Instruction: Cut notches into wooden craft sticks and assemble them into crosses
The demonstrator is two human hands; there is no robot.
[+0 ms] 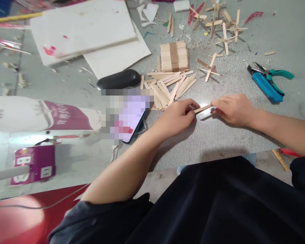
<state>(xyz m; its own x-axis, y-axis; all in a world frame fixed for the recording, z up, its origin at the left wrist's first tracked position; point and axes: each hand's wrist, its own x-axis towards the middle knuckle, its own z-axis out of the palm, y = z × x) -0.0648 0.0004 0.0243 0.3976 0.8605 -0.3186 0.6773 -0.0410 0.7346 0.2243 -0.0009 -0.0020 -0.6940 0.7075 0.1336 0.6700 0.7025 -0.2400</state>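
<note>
A wooden craft stick (202,109) spans the gap between my two hands, just above the table. My left hand (179,115) pinches its left end between thumb and fingers. At the other end, the fingertips of my right hand (234,108) close on the stick. Behind my left hand lies a loose heap of craft sticks (165,89), with a banded bundle of craft sticks (175,57) just beyond. Farther back and right stand several crossed-stick pieces, the nearest one being a crossed-stick piece (210,69).
Pliers with teal handles (281,73) and a blue utility knife (266,87) lie at the right. A phone (134,118), a black case (119,79) and white foam boards (86,30) are at the left. A purple power socket (35,164) sits near the table's front left.
</note>
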